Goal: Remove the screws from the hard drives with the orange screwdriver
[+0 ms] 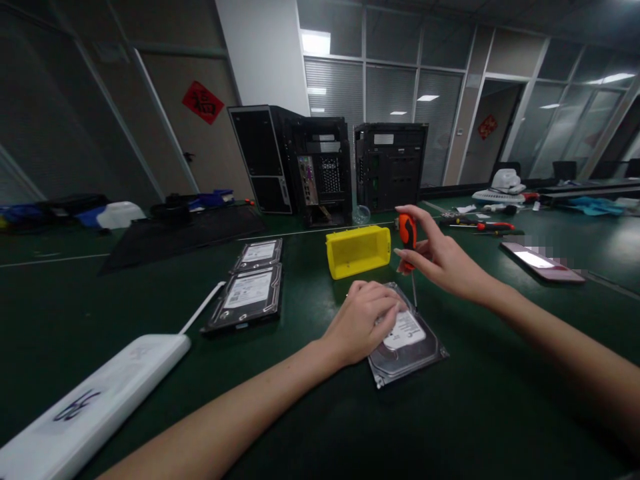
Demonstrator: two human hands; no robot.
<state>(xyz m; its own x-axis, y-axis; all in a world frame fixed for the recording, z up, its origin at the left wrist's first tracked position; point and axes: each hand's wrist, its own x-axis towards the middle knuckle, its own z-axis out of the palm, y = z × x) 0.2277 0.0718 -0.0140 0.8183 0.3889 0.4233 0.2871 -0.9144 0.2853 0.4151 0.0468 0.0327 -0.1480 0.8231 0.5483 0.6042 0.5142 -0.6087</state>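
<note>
A silver hard drive (415, 350) with a white label lies flat on the dark green table. My left hand (364, 320) is over its left part, fingers bent across the far side and thumb on the label, holding it down. Above the drive's right edge, my right hand (433, 253) is closed around the orange and black handle of a screwdriver (409, 233). Its thin shaft points down and the tip meets the right edge of the drive. Whether a screw sits under the tip is too small to tell.
Beyond the drive stands a yellow plastic bin (357, 253). More hard drives (250, 293) lie to the left, near a white power strip (105, 393). A phone (540, 262) and pliers (483, 225) lie at right. Computer cases (325, 170) stand at the back.
</note>
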